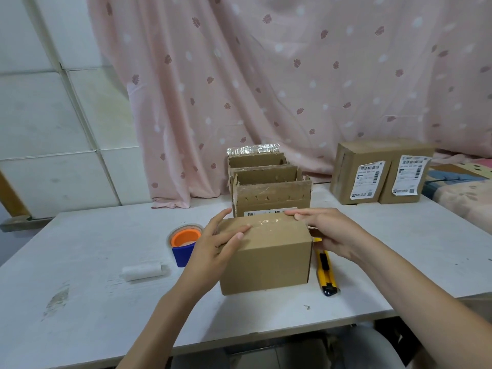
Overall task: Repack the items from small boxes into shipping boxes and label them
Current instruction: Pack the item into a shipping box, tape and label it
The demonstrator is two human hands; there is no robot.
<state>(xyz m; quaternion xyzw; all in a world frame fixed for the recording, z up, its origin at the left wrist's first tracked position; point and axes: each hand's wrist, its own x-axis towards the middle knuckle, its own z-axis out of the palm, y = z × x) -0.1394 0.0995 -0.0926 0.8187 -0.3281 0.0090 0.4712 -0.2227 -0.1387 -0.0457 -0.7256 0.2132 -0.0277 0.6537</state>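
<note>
Near me on the table [80, 302], my left hand [221, 243] and right hand [327, 230] press flat-fingered on the taped box [266, 259], not yet labelled; two labelled boxes [378, 174] sit far right.

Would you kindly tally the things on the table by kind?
Open cardboard boxes: 3
Closed box under both hands: 1
Labelled boxes: 2
Tape dispenser: 1
Utility knife: 1
White roll: 1
Total: 9
</note>
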